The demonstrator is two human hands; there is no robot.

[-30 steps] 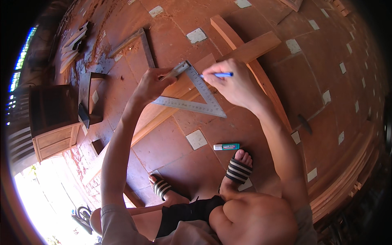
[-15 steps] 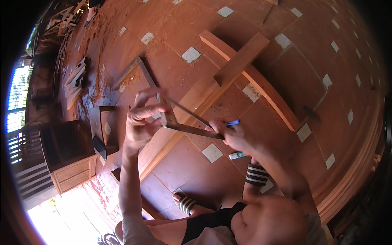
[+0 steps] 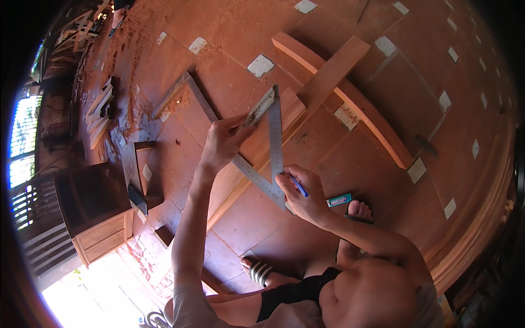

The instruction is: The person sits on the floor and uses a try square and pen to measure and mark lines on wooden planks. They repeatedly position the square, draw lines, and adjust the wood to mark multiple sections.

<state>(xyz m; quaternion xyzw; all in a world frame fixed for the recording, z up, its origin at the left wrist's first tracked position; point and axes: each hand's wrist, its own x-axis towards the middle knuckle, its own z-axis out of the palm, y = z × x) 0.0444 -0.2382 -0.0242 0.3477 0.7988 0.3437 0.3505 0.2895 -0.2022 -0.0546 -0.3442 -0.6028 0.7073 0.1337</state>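
A triangular metal carpenter's square (image 3: 275, 136) with ruler markings is held in the air between my hands, over a long wooden board (image 3: 292, 106) on the floor. My left hand (image 3: 224, 143) is closed around its thicker stock. My right hand (image 3: 305, 199) pinches the corner where the two blades meet, and a blue pen (image 3: 299, 187) is tucked between its fingers. Just beyond the right hand, a small green and white packet (image 3: 339, 200) lies on the floor near my foot.
A curved beam (image 3: 377, 130) lies under a shorter plank (image 3: 339, 65) ahead. An L-shaped wooden frame (image 3: 202, 98) rests left of the board. At the left stand a wooden cabinet (image 3: 104, 235) and stacked offcuts (image 3: 101, 112); long planks (image 3: 473, 235) line the right. Another person's foot (image 3: 116, 22) shows far left.
The carpenter's square has turned from nearly edge-on to show its flat, marked face. My left hand has shifted right and up along it; my right hand has lowered slightly.
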